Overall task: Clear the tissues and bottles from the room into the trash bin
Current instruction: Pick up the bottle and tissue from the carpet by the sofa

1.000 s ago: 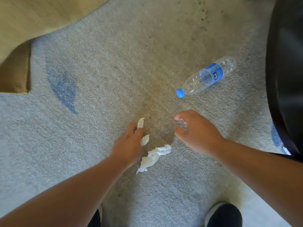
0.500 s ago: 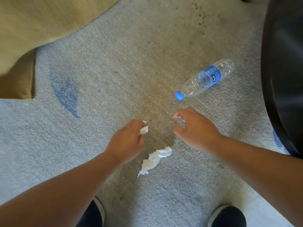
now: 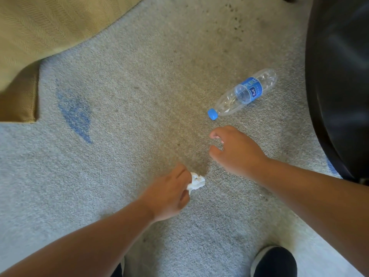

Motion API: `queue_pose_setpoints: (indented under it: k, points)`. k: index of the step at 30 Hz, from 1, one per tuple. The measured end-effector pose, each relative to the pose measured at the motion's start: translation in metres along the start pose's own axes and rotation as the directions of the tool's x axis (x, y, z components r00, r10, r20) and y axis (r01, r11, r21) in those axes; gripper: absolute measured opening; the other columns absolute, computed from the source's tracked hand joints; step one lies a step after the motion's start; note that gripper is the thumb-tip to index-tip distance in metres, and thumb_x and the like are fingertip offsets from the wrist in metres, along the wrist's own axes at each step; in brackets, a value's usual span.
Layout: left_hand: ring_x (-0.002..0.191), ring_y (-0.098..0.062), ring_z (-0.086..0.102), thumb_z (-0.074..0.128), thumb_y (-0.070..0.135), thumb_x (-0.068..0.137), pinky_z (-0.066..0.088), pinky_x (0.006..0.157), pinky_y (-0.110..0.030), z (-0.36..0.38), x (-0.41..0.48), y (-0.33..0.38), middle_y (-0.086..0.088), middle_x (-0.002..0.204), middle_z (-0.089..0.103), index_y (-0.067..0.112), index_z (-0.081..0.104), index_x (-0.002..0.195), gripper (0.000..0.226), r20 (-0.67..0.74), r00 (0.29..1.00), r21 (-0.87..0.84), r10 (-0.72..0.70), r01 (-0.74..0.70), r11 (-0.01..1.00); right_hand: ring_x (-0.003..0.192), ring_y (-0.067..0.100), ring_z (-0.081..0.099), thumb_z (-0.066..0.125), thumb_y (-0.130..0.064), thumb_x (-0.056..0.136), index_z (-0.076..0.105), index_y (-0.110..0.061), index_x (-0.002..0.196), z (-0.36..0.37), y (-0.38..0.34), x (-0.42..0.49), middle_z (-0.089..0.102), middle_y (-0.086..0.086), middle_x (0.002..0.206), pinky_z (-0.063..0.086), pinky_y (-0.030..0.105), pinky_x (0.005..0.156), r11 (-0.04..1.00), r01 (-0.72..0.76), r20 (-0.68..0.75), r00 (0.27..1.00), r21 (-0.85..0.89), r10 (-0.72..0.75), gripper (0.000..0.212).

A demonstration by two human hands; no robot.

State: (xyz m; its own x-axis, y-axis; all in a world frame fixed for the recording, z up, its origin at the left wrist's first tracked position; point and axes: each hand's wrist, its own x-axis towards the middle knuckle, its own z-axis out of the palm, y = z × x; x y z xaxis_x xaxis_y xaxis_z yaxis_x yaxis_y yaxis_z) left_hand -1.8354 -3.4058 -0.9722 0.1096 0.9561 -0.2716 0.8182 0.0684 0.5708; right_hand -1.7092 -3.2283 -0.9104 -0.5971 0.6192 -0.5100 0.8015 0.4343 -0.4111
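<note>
My left hand [image 3: 169, 193] grips a crumpled white tissue [image 3: 196, 182] just above the grey carpet, with the tissue sticking out past my fingers. My right hand [image 3: 236, 150] hovers a little to the right and farther away, fingers loosely curled and holding nothing. A clear plastic bottle [image 3: 242, 93] with a blue cap and blue label lies on its side on the carpet just beyond my right hand, cap pointing toward me. No trash bin shows in this view.
A tan fabric furniture piece [image 3: 50, 31] fills the upper left. A large dark rounded object [image 3: 339, 76] stands along the right edge. A blue stain [image 3: 75, 114] marks the carpet at left. My dark shoe [image 3: 275, 262] is at the bottom right.
My left hand closed round the first tissue piece, then moved toward me and gathered the second strip off the carpet. My right hand stayed near the bottle.
</note>
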Motion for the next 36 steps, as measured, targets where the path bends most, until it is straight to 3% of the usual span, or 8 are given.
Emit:
queue_pose_setpoints:
  k: [5, 10, 15, 20, 26, 29, 32, 36]
  points:
    - [0.067, -0.006, 0.047, 0.035, 0.032, 0.088, 0.052, 0.055, -0.024, 0.023, -0.005, 0.002, 0.006, 0.099, 0.047, 0.021, 0.046, 0.106, 0.024, 0.031, 0.997, 0.049, -0.065, 0.063, 0.997, 0.095, 0.012, 0.059, 0.052, -0.035, 0.093, 0.05, -0.027, 0.131, -0.002, 0.002, -0.003, 0.048, -0.003, 0.134, 0.05, 0.031, 0.08, 1.0, 0.011, -0.006, 1.0, -0.005, -0.011, 0.038]
    - [0.076, -0.01, 0.051, 0.052, 0.027, 0.088, 0.054, 0.06, -0.028, 0.03, -0.005, 0.002, 0.003, 0.116, 0.049, 0.024, 0.036, 0.132, 0.047, 0.062, 0.984, 0.118, -0.166, 0.158, 0.98, 0.096, 0.011, 0.058, 0.051, -0.037, 0.094, 0.049, -0.027, 0.132, 0.0, 0.006, -0.004, 0.048, -0.003, 0.133, 0.046, 0.028, 0.079, 1.0, 0.006, -0.007, 1.0, -0.014, -0.006, 0.039]
    - [0.083, -0.014, 0.054, 0.056, 0.024, 0.088, 0.055, 0.068, -0.029, 0.037, -0.005, 0.002, -0.002, 0.124, 0.047, 0.022, 0.038, 0.129, 0.045, 0.116, 0.968, 0.165, -0.221, 0.2, 0.966, 0.09, 0.009, 0.059, 0.051, -0.036, 0.095, 0.048, -0.027, 0.132, 0.0, 0.008, -0.005, 0.049, -0.003, 0.131, 0.048, 0.024, 0.073, 1.0, 0.008, -0.01, 1.0, -0.022, -0.009, 0.038]
    - [0.086, -0.014, 0.051, 0.051, 0.016, 0.092, 0.05, 0.071, -0.027, 0.036, 0.002, 0.0, 0.002, 0.116, 0.048, 0.019, 0.043, 0.125, 0.034, 0.141, 0.945, 0.146, -0.294, 0.274, 0.95, 0.09, 0.006, 0.057, 0.05, -0.036, 0.095, 0.047, -0.026, 0.133, 0.001, 0.01, -0.003, 0.049, -0.003, 0.129, 0.046, 0.023, 0.073, 1.0, 0.008, 0.0, 1.0, -0.027, -0.008, 0.039]
    - [0.067, -0.006, 0.043, 0.042, 0.019, 0.094, 0.031, 0.054, -0.018, -0.004, 0.026, -0.002, 0.008, 0.101, 0.042, 0.019, 0.047, 0.112, 0.018, 0.05, 0.937, 0.036, -0.346, 0.345, 0.938, 0.083, 0.002, 0.054, 0.05, -0.035, 0.095, 0.048, -0.026, 0.132, 0.003, 0.009, 0.003, 0.049, -0.005, 0.131, 0.041, 0.019, 0.066, 1.0, 0.001, -0.01, 1.0, -0.019, -0.001, 0.039]
    - [0.059, -0.005, 0.038, 0.044, 0.021, 0.093, 0.027, 0.048, -0.02, -0.029, 0.038, -0.003, 0.009, 0.094, 0.039, 0.02, 0.045, 0.103, 0.01, -0.004, 0.937, 0.004, -0.349, 0.349, 0.937, 0.093, 0.005, 0.056, 0.05, -0.036, 0.094, 0.048, -0.027, 0.132, 0.003, 0.007, 0.005, 0.049, -0.006, 0.131, 0.046, 0.023, 0.076, 1.0, -0.012, -0.018, 1.0, -0.02, 0.012, 0.039]
    - [0.055, -0.006, 0.04, 0.046, 0.019, 0.093, 0.025, 0.047, -0.02, -0.048, 0.046, -0.004, 0.008, 0.09, 0.045, 0.023, 0.041, 0.094, 0.006, -0.075, 0.931, -0.044, -0.358, 0.355, 0.934, 0.082, 0.005, 0.054, 0.05, -0.037, 0.094, 0.047, -0.028, 0.133, 0.001, 0.005, 0.008, 0.048, -0.006, 0.13, 0.044, 0.025, 0.073, 0.999, -0.044, -0.018, 0.999, -0.001, 0.044, 0.04]
    - [0.061, -0.012, 0.048, 0.049, 0.018, 0.09, 0.032, 0.049, -0.022, -0.064, 0.053, -0.004, 0.009, 0.101, 0.051, 0.022, 0.046, 0.107, 0.018, -0.159, 0.925, -0.109, -0.346, 0.332, 0.937, 0.098, 0.01, 0.057, 0.052, -0.038, 0.093, 0.045, -0.028, 0.135, -0.002, 0.005, 0.016, 0.047, -0.005, 0.135, 0.046, 0.03, 0.083, 0.988, -0.13, -0.051, 0.99, 0.087, 0.134, 0.044]
